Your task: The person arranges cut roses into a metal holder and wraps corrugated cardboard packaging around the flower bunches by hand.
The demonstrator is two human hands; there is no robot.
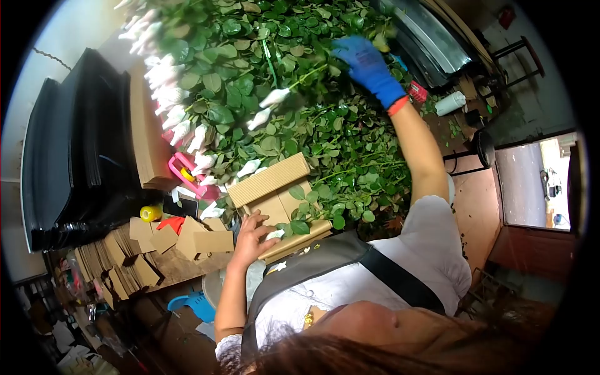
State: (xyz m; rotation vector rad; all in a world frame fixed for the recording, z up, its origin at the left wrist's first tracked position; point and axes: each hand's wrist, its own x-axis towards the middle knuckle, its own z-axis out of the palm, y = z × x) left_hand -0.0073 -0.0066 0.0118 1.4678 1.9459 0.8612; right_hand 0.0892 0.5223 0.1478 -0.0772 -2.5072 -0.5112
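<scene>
My left hand [251,237], bare, rests at a folded cardboard wrapper [269,181] in front of my apron. Its fingers are spread, touching the cardboard beside a white-wrapped rose bud [275,235]. My right hand [364,59], in a blue glove with a red cuff, reaches far over the heap of leafy rose stems [250,44]. It is closed round a rose [275,98] whose white-wrapped head points left; motion blur and leaves partly hide the fingertips. Another white-wrapped bud [259,119] is just below that one.
Several white-wrapped buds [169,94] line the heap's left side. Black stacked sheets [75,144] stand at the left. A pink tape dispenser [184,172], yellow tape roll [150,214] and cardboard pieces [187,237] lie nearby. A blue basket [194,304] sits below the table, a stool [481,150] at right.
</scene>
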